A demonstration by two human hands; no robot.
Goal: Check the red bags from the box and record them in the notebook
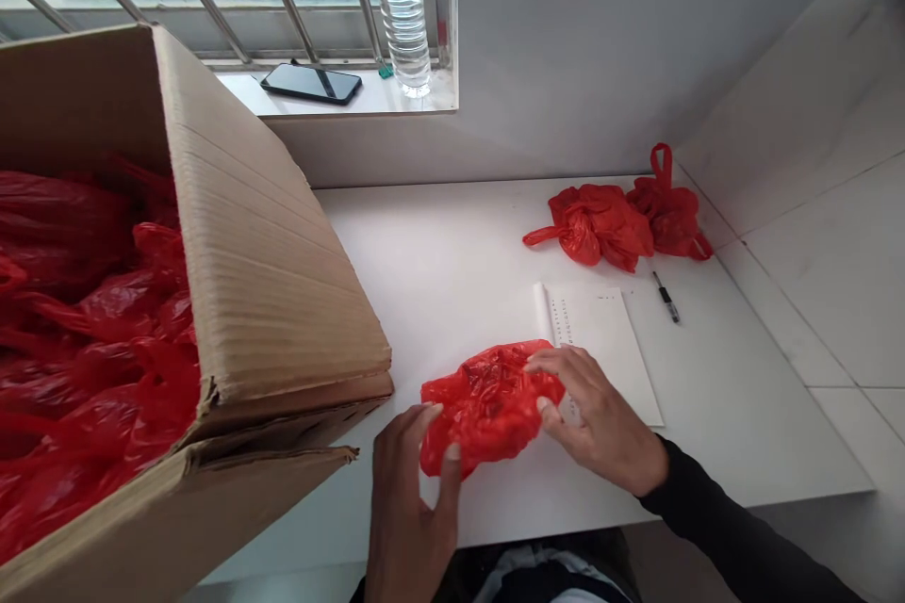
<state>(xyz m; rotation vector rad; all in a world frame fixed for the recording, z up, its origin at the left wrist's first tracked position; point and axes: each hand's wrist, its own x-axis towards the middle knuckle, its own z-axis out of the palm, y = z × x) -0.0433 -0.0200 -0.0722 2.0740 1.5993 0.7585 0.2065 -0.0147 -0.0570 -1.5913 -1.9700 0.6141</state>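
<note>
A crumpled red plastic bag (pixel 493 400) lies on the white tabletop in front of me, between my two hands. My left hand (pixel 417 480) is at the bag's left side, thumb and fingers apart, with the tips touching its edge. On the opposite side, my right hand (pixel 590 415) rests its spread fingertips and thumb against the bag and does not close round it. What the bag contains, if anything, is hidden. Partly under the bag and my right hand lies an open notebook (pixel 608 339) with small writing on its page.
A large open cardboard box (pixel 261 236) full of red plastic bags (pixel 91 349) stands at the left. Two knotted red bags (pixel 600 221) lie at the back right, near a black pen (pixel 666 298). On the barred windowsill are a phone (pixel 311 83) and a water bottle (pixel 403 14).
</note>
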